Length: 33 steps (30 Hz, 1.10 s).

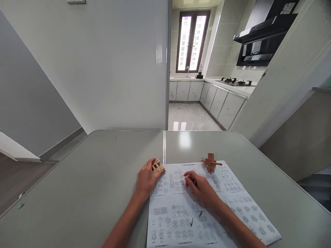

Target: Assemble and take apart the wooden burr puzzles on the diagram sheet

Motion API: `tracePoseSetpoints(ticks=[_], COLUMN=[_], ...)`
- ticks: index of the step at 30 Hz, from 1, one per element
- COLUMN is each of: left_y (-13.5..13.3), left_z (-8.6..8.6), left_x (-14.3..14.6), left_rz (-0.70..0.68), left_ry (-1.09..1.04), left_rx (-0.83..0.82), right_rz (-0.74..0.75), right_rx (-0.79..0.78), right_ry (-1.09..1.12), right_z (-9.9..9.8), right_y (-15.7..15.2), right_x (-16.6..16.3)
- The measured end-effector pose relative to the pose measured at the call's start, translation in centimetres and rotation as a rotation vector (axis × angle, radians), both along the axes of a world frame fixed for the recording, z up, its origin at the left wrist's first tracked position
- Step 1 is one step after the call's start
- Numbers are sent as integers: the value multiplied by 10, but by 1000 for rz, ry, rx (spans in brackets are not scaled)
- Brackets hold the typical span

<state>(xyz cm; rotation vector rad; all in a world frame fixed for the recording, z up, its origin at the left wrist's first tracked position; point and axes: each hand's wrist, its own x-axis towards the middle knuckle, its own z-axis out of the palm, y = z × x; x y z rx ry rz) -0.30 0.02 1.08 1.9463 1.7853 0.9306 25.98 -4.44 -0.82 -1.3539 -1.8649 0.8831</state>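
A small wooden block puzzle [157, 166] sits at the top left corner of a printed sheet of diagrams [207, 210], and my left hand [147, 179] is closed on it. My right hand [200, 187] rests on the sheet with fingers curled and the fingertips pressed on the paper, holding nothing that I can see. A second wooden puzzle [211, 162], a cross of interlocked sticks, stands on the sheet's upper right part, a short way beyond my right hand.
The sheet lies on a grey-green table [90, 186] with a seam down the middle. Behind it stands a white wall panel [103, 62]. A kitchen with cabinets, hob, hood and window opens at the back right.
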Motion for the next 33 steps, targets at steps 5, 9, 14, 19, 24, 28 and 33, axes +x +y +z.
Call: tracePoseSetpoints(ticks=[5, 9, 14, 19, 24, 28, 33], left_y=[0, -3, -10, -22, -31, -35, -35], left_z=[-4, -2, 3, 4, 1, -3, -6], left_x=[-2, 0, 8, 20, 28, 33, 36], left_rz=[50, 45, -18, -469, -593, -636, -668], left_ry=[98, 184, 238, 249, 315, 305, 312], left_rx=[-17, 29, 211, 354, 406, 393, 336], right_rz=[-5, -6, 0, 6, 6, 3, -77], right_rx=[10, 5, -11, 17, 36, 33, -52], right_ry=[-7, -8, 3, 24, 57, 108, 338], right_z=[0, 0, 2, 1, -5, -8, -2], right_y=[0, 0, -1, -2, -1, 1, 4], right_x=[0, 0, 0, 0, 0, 0, 2])
